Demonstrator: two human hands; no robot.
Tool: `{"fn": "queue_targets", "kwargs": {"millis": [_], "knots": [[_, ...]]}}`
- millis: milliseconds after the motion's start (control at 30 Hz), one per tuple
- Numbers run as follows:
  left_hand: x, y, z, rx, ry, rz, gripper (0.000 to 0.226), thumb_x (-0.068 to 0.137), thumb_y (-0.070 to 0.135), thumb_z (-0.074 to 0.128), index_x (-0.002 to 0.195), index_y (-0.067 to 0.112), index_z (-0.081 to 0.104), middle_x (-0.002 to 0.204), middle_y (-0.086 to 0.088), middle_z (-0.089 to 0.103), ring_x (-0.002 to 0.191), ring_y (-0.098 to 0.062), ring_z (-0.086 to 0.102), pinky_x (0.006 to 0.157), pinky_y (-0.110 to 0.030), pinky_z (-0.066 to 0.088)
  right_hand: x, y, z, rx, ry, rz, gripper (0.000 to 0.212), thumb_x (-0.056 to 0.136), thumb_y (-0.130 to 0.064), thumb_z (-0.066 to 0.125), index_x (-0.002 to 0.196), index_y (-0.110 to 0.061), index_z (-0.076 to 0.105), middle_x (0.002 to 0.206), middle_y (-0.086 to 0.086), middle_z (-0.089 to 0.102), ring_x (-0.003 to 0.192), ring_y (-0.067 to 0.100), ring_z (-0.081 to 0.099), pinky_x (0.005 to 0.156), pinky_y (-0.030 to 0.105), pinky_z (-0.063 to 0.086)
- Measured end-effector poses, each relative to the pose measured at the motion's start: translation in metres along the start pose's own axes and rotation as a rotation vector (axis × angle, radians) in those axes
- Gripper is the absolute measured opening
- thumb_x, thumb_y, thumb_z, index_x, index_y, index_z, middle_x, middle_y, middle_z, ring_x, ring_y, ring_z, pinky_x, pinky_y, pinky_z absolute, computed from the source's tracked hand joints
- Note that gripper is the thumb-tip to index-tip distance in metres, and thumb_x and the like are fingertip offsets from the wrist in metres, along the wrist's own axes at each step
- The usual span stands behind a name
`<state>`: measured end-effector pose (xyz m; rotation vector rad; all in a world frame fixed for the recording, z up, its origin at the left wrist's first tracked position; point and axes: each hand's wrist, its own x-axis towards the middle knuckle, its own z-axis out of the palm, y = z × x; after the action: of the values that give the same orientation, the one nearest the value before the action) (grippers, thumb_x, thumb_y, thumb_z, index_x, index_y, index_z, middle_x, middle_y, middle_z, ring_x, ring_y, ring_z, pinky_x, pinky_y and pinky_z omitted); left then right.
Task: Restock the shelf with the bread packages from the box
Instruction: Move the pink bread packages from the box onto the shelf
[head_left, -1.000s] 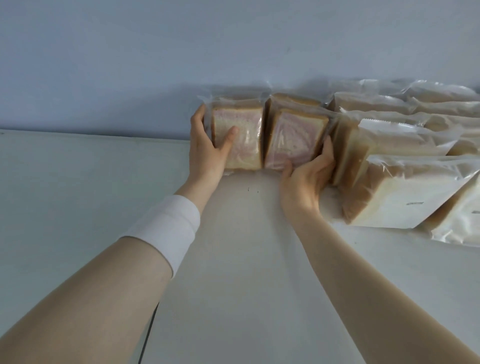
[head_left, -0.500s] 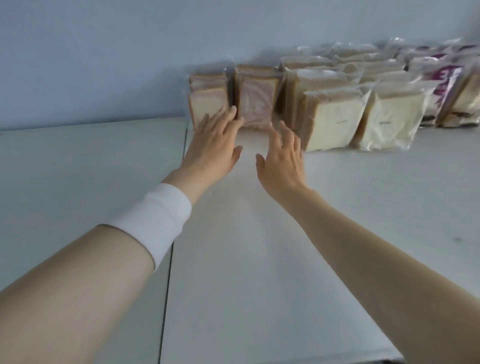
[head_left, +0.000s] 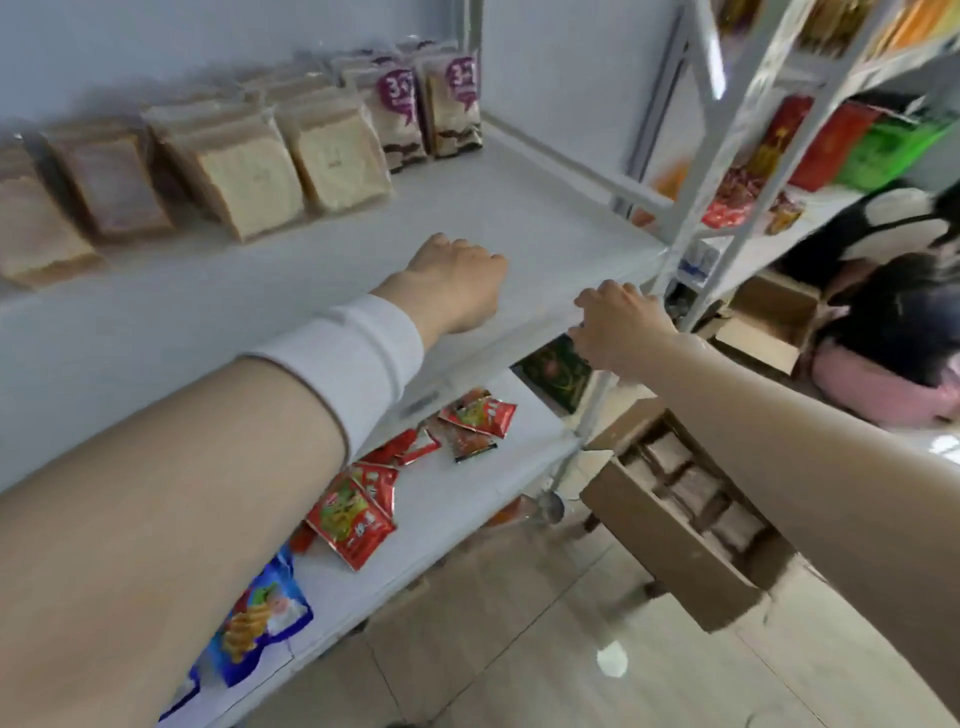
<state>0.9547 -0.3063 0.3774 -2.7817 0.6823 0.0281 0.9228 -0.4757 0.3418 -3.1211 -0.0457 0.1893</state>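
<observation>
Motion blur smears the bread packages (head_left: 249, 182), so their labels are unreadable. The leftmost package (head_left: 31, 228) is cut off at the view's left edge. The right forearm hides part of the box (head_left: 654, 551).

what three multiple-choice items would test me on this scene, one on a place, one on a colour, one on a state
1. The red packets lie on: A a cart; B the lower shelf; C a chair.
2. The sleeve is: A green; B black; C white.
3. The box is: A taped shut; B open, with bread inside; C empty.

Key: 1 B, they are scattered on its white board. 2 C, it shows as a white band near the wrist. 3 B, its top is uncovered and packages show inside.
</observation>
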Motion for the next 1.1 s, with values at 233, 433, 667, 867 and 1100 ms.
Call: {"fn": "queue_targets", "kwargs": {"millis": [233, 433, 667, 867, 1100], "knots": [[0.093, 0.236, 0.015, -0.063, -0.061, 0.403, 0.033, 0.093, 0.034, 0.044, 0.117, 0.013, 0.049, 0.118, -0.012, 0.060, 0.108, -0.031, 0.056, 0.080, -0.038, 0.039, -0.076, 0.233, 0.088, 0.067, -0.174, 0.362, 0.038, 0.094, -0.029, 0.039, 0.126, -0.010, 0.046, 0.129, 0.015, 0.047, 0.122, 0.035, 0.040, 0.100, 0.049, 0.034], [0.149, 0.358, 0.100, -0.150, -0.371, 0.500, 0.032, 0.094, 0.033, 0.042, 0.118, 0.012, 0.048, 0.120, -0.011, 0.059, 0.109, -0.031, 0.055, 0.083, -0.038, 0.036, -0.114, 0.341, 0.195, 0.162, -0.381, 0.598, 0.038, 0.092, -0.027, 0.043, 0.125, -0.010, 0.047, 0.128, 0.019, 0.049, 0.129, 0.036, 0.035, 0.100, 0.046, 0.035], [0.230, 0.429, 0.196, -0.373, -0.719, 0.340, 0.038, 0.093, 0.036, 0.043, 0.124, 0.014, 0.045, 0.126, -0.011, 0.055, 0.115, -0.031, 0.052, 0.091, -0.039, 0.041, -0.081, 0.388, 0.294, 0.500, -0.551, 0.805, 0.049, 0.092, -0.033, 0.046, 0.134, -0.008, 0.036, 0.129, 0.017, 0.048, 0.119, 0.034, 0.046, 0.093, 0.038, 0.041], [0.292, 0.470, 0.284, -0.493, -0.874, 0.115, 0.058, 0.091, 0.037, 0.051, 0.140, 0.016, 0.030, 0.143, -0.011, 0.038, 0.130, -0.029, 0.039, 0.106, -0.043, 0.036, -0.036, 0.412, 0.386, 0.842, -0.612, 1.050, 0.062, 0.092, -0.036, 0.049, 0.143, -0.008, 0.025, 0.141, 0.015, 0.037, 0.128, 0.030, 0.042, 0.103, 0.036, 0.036], [0.416, 0.531, 0.459, -0.569, -0.610, -0.227, 0.076, 0.087, 0.033, 0.057, 0.145, 0.012, 0.013, 0.150, -0.019, 0.020, 0.138, -0.036, 0.021, 0.112, -0.044, 0.022, 0.046, 0.464, 0.575, 0.922, -0.480, 1.357, 0.071, 0.093, -0.033, 0.048, 0.145, -0.001, 0.011, 0.142, 0.021, 0.032, 0.128, 0.036, 0.040, 0.103, 0.043, 0.037]]}}
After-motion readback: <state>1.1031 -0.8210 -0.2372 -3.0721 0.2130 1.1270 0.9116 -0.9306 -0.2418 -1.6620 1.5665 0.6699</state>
